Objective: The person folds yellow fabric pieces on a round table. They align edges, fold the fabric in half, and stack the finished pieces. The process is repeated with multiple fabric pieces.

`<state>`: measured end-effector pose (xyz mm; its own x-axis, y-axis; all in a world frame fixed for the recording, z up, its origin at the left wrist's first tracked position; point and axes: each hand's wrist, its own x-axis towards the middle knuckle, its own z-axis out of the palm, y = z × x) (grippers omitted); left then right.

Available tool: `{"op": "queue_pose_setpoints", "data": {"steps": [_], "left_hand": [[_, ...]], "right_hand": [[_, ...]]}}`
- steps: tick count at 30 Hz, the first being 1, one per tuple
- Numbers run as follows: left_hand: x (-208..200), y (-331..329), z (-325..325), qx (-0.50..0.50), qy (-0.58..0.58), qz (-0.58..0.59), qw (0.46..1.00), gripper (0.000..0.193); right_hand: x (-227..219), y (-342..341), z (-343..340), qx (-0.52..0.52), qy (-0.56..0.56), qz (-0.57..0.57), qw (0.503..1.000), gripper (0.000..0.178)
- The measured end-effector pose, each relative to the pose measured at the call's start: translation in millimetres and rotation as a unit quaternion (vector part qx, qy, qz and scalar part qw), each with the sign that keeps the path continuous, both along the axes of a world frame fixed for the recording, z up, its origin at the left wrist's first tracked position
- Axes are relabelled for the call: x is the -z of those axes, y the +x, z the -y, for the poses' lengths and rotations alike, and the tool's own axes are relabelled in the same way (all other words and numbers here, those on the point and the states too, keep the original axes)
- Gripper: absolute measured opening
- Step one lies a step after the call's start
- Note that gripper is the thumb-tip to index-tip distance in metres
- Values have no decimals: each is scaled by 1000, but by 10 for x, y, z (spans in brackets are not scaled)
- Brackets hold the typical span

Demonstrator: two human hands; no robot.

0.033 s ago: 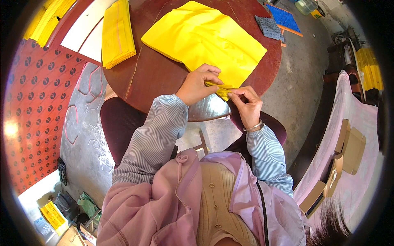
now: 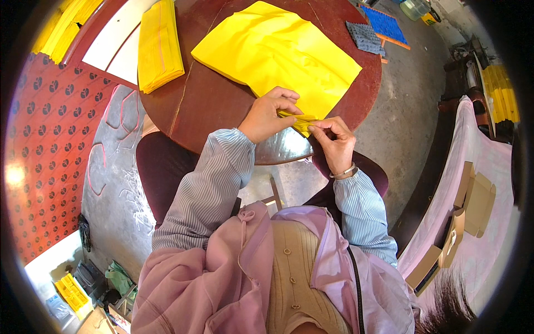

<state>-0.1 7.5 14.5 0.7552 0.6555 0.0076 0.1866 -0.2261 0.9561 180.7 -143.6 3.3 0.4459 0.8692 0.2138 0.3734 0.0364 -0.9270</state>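
One round table [image 2: 217, 106], dark red-brown with a glossy top, takes up the most room, reaching from twelve o'clock of the view down toward its centre. Next in size is a red patterned sheet [image 2: 55, 139] with repeated dark marks, spread between eight and ten o'clock. A pale pink cloth [image 2: 473, 145] drapes down the side from about two to four o'clock. The yellow sheet [image 2: 278, 50] lies creased across the middle of the table, its near end drawn toward the table's five o'clock, where both hands have it. On the pink cloth, between three and four o'clock, sits an open cardboard box [image 2: 481, 206]. A folded yellow stack [image 2: 158, 50] rests at the table's nine o'clock. A blue panel with orange edging [image 2: 384, 25] stands past the table, at one o'clock. The left hand [image 2: 270, 114] curls nearly closed, its fingertips over the bunched folds of the yellow sheet; the right hand [image 2: 336, 145], just beside it toward four o'clock, pinches the same folds between thumb and forefinger, the other fingers loosely bent. A grey textured pad [image 2: 364, 38] is at the table rim, between two and three o'clock. Smallest is a light wristband [image 2: 345, 171] on the right wrist.
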Motion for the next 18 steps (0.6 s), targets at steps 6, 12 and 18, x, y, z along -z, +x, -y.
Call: {"op": "queue_pose_setpoints", "data": {"steps": [6,12,18], "left_hand": [[22,13,38,-12,22,0,1000,16],[105,89,101,-62,43,32,997,13],[90,125,110,-89,15,26,996,14]], "right_hand": [[28,0,1,-2,13,10,1000,14],[52,-6,0,0,2,-57,998,19],[-25,-19,43,-15,20,57,998,21]]}}
